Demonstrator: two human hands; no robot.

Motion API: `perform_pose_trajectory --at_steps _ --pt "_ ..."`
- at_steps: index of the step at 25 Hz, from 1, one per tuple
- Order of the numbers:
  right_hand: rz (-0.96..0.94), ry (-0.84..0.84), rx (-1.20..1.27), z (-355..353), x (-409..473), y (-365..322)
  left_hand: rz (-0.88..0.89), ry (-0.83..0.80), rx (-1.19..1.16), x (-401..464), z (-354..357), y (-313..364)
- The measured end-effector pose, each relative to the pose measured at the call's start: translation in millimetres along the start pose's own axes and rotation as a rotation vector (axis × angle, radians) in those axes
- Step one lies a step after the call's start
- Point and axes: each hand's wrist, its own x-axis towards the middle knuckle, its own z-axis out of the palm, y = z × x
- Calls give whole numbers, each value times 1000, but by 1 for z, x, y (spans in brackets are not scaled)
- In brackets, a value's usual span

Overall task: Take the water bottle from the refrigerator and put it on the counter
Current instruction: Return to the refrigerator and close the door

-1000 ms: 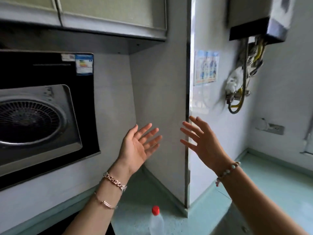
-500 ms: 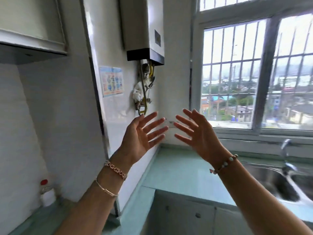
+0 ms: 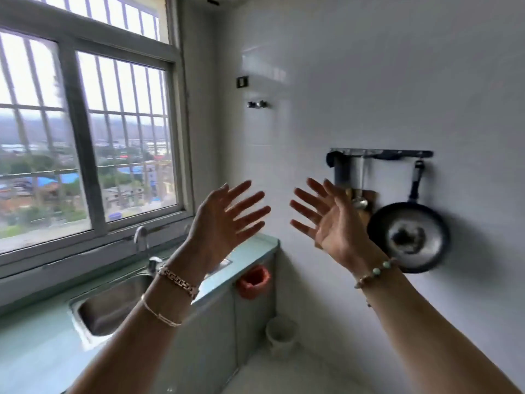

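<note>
Your left hand (image 3: 218, 223) and right hand (image 3: 332, 223) show a wide, empty grip; motion blurs the pan (image 3: 409, 237); the sink (image 3: 113, 305) in the surface (image 3: 34, 351) looks bare.

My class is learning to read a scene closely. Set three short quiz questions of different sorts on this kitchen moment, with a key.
1. True or false: the left hand holds a bottle.
2. What hangs on the wall rail beside the right hand? A) pan B) kettle C) towel
3. Fill in: the tap stands over the ____.

Key:
1. False; both hands are open and empty.
2. A, the pan.
3. sink.
</note>
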Motion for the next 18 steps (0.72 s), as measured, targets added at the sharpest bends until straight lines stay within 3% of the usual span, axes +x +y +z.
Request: perform_pose_trajectory --at_steps 7,13,18 --pt "-269 587 -162 -138 -147 -141 -303 -515 -144 67 193 -130" --pt "-416 970 -298 -131 -292 -183 -570 -846 -259 17 291 -202" --pt "-500 1187 -362 -85 -392 -192 -737 -1047 -314 -62 349 -224"
